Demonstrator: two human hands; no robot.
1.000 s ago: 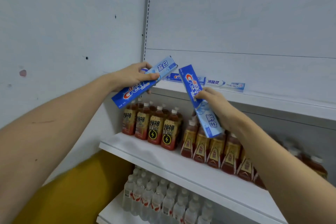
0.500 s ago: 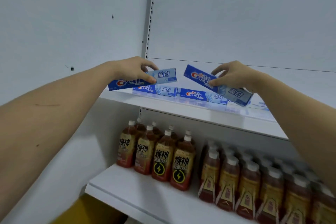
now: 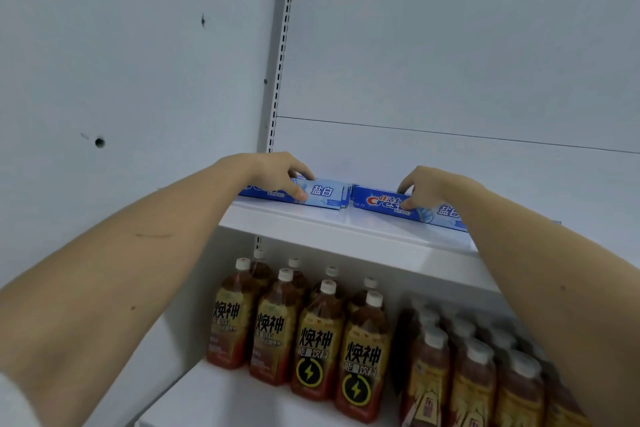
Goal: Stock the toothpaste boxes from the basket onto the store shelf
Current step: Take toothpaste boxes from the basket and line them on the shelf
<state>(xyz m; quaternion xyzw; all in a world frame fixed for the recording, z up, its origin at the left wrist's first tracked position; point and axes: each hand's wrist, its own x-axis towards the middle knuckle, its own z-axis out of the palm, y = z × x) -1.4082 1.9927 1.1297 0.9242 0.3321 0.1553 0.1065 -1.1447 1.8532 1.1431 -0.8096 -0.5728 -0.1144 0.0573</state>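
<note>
- Left hand pinches the left toothpaste box: thumb on the front face, fingers curled over the top edge.
- Right hand grips the right toothpaste box the same way: fingers over the top, thumb low on the front.
- Both forearms reach up and forward from the bottom corners of the view, wrists bent down over the boxes.
- Both boxes sit on the upper shelf, long side facing out, set back from the front lip.
- Boxes are end to end, nearly touching at the middle; whether there is a gap, I cannot tell.
- Left box: blue turning to pale blue on its right end, white Chinese characters there; its logo is mostly hidden under the hand.
- Right box: red and white "Crest" logo on dark blue; its right end is cut off by the right forearm.
- More box ends show just behind the left box at its right end; count unclear.
- Shelf below: rows of brown drink bottles with white caps and yellow labels, standing upright.
- White back panel and slotted upright rail behind the shelf.
</note>
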